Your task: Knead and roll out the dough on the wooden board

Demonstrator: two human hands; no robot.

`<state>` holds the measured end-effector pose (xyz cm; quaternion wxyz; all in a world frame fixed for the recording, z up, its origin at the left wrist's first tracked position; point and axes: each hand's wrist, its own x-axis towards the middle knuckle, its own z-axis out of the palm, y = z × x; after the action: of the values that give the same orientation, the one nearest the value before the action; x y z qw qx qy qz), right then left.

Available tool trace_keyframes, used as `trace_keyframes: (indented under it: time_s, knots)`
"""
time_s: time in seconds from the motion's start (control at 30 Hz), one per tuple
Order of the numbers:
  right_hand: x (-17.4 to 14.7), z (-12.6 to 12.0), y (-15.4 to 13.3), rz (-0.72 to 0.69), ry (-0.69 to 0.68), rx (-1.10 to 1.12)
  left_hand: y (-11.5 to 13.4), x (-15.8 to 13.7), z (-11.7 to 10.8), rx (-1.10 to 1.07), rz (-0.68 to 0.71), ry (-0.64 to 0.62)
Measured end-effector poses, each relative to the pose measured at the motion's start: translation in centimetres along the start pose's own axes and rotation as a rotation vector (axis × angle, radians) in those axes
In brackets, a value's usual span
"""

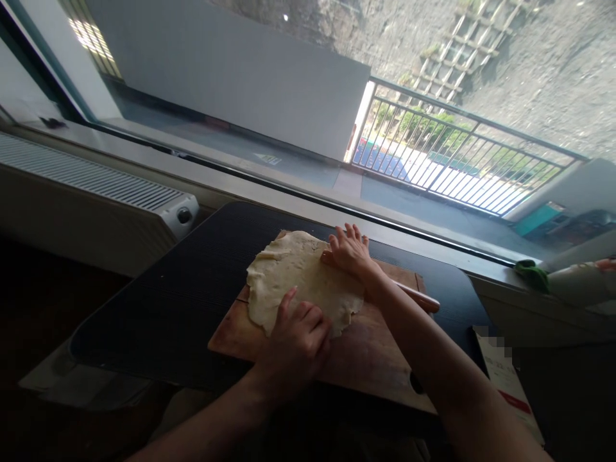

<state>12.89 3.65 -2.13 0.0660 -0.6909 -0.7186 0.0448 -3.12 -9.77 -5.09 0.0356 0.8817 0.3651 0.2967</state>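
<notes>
A wide, thin sheet of pale dough [298, 269] with ragged edges lies on a wooden cutting board [370, 350]. My left hand [301, 330] is at the dough's near edge, its fingers curled in and closed on it, with one finger raised; the fingertips are partly hidden. Across the right part of the dough lies a wooden rolling pin [416, 296], slanting down to the right past the board's edge. My right hand [350, 249] rests open on the pin's far end, fingers stretched out. My right forearm covers the middle of the pin.
The board lies on a black table [192, 289] by a large window. A white radiator [96, 186] stands at the left. At the right are a printed carton [505, 378] and a green item [532, 274] on the sill. A metal railing [447, 154] shows outside.
</notes>
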Motion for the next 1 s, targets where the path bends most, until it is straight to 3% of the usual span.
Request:
trace_keyframes:
  time_s: [0.07,0.23,0.37,0.43,0.6,0.8,0.93,1.0]
  knots:
    - [-0.1,0.2,-0.2,0.007,0.002,0.007,0.0,0.0,0.0,-0.001,-0.008,-0.002]
    - [-2.6,1.2,-1.0,-0.163,0.097,-0.028,0.0,-0.2,0.3,-0.005,0.0,0.014]
    - [-0.6,0.4,-0.4,0.002,0.026,-0.004,0.1,-0.1,0.2,-0.001,-0.002,0.002]
    - [-0.4,0.3,-0.3,0.021,0.002,0.009,0.1,-0.1,0.1,0.003,0.006,0.001]
    - [-2.8,0.9,-0.8,-0.23,0.114,-0.035,0.0,-0.1,0.1,-0.006,0.025,0.023]
    - [-0.9,0.4,-0.3,-0.042,0.036,-0.025,0.1,-0.1,0.1,-0.008,-0.006,0.006]
    - [-2.5,0.9,-0.9,-0.174,0.1,-0.031,0.1,-0.2,0.1,0.001,0.018,0.013]
    - [-2.2,0.7,-0.8,-0.175,0.107,-0.041,0.1,-0.2,0.1,0.004,0.016,0.008]
